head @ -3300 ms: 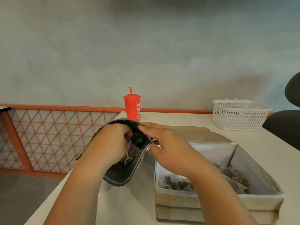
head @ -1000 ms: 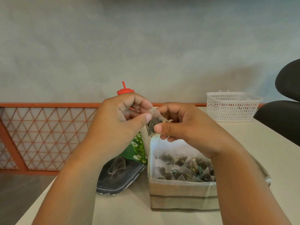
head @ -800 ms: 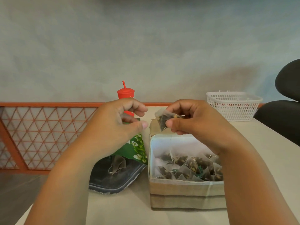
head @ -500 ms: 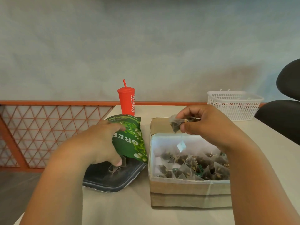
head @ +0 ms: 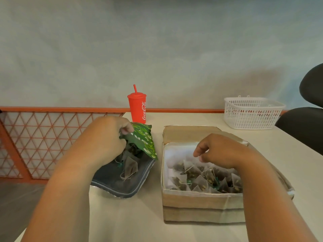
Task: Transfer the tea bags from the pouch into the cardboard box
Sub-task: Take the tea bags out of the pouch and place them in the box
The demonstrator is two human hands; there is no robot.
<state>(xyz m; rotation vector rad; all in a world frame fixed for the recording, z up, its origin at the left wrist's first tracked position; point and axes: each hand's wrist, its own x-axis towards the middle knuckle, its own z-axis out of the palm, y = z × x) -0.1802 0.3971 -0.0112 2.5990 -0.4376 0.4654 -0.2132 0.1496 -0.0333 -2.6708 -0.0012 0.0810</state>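
Green foil is what the left hand [head: 104,142] grips. Its thumb and curled fingers pinch the upper flap of the pouch [head: 142,143], which lies just left of the cardboard box [head: 201,201] with its mouth held wide. A few tea bags [head: 130,167] sit on the dark inner lining, their strings loose, so the pouch is not yet emptied. Inside the box a pile [head: 201,179] of pyramid bags already covers the white lining of the floor. The right hand [head: 225,151] hovers over the middle of the box, fingers loosely curled and downturned, and nothing shows between them.

This looks like the gap between one drop and the next pick, with most of the transfer seemingly done. The next move probably calls for the free hand to cross left from the box into the held-open mouth and pinch a single bag by its body or string. The left hand would need to keep the flap up, and tangled strings could drag out a second bag.

The table [head: 131,224] under the box is pale and smooth. Well to the left of the box, past the table's edge, stands an orange railing [head: 35,142] with a lattice of triangles. Behind the box and slightly left is a red cup [head: 138,109] with lid and straw. Behind it to the right is a white plastic basket [head: 251,112], and a black chair [head: 304,126] stands further right. A plain grey wall [head: 157,49] closes the room behind everything.
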